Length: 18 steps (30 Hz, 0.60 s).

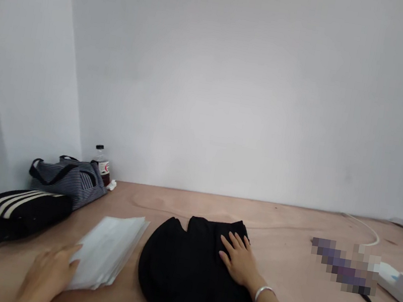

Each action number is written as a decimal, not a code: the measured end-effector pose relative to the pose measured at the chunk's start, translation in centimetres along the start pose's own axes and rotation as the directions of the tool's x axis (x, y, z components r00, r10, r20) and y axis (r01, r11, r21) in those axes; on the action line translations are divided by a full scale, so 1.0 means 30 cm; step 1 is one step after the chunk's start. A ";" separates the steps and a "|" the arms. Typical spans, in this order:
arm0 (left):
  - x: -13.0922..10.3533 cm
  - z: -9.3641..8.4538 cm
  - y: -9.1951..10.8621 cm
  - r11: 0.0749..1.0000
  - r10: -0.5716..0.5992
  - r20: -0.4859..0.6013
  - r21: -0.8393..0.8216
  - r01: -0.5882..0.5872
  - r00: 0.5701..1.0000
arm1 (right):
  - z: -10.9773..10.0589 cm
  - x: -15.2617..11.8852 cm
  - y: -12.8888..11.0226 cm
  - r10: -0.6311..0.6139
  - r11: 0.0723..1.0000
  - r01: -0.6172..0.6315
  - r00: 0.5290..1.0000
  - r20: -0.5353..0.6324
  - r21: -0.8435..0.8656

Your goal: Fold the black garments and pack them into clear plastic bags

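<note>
The left hand (48, 269) is nearest, blurred, its fingertips and thumb at the left edge of a white stack of thin sheets (107, 251); I cannot tell whether they are clamped on it. The stack's long axis runs from beside those fingers away and to the right, its near edge fanned into several layers.

To the right of the stack, and just apart from it, lies a folded black cloth (178, 270) on the table (289, 292). Its long axis runs left to right, the right end slanting nearer; its rounded end points left, toward the left fingers. The right hand (239, 261) rests palm down on its right part, fingers straight and slightly apart, pointing away and left. A bracelet (261, 296) circles that wrist. A notch cuts the cloth's far edge, left of the right fingertips, and a corner stands just beyond them.

Beyond the left fingers, to their left, lies a black bag (35, 219) with three pale stripes. Well right of the right fingers sits a white power strip (390, 283). Farther, past the left fingertips, are a striped bag (62, 180) and a bottle (103, 166).
</note>
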<state>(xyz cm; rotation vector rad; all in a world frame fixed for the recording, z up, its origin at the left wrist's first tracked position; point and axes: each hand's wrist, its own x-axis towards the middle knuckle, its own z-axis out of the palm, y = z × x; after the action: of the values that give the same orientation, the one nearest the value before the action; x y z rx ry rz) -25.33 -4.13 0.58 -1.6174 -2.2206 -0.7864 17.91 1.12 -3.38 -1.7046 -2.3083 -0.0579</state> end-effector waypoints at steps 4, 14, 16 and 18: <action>-0.027 -0.014 0.209 0.968 0.249 -0.091 0.066 -0.244 0.964 | 0.004 0.008 0.018 -0.010 0.991 0.023 0.995 -0.099 0.130; -0.283 0.187 0.967 0.597 0.760 0.190 -0.582 -0.552 0.621 | -0.034 -0.006 0.164 0.212 0.932 -0.081 0.911 -0.353 0.353; -0.298 0.225 1.034 0.595 0.759 0.234 -0.627 -0.503 0.607 | -0.032 -0.014 0.176 0.236 0.930 -0.100 0.899 -0.368 0.354; -0.303 0.252 1.074 0.608 0.740 0.277 -0.666 -0.432 0.613 | -0.026 -0.018 0.178 0.246 0.930 -0.106 0.892 -0.380 0.352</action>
<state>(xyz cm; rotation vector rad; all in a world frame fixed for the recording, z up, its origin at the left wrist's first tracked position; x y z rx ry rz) 8.60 0.30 -1.91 -2.9915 -1.4906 -0.8557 23.25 2.11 -3.45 -1.5469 -1.7332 -0.0057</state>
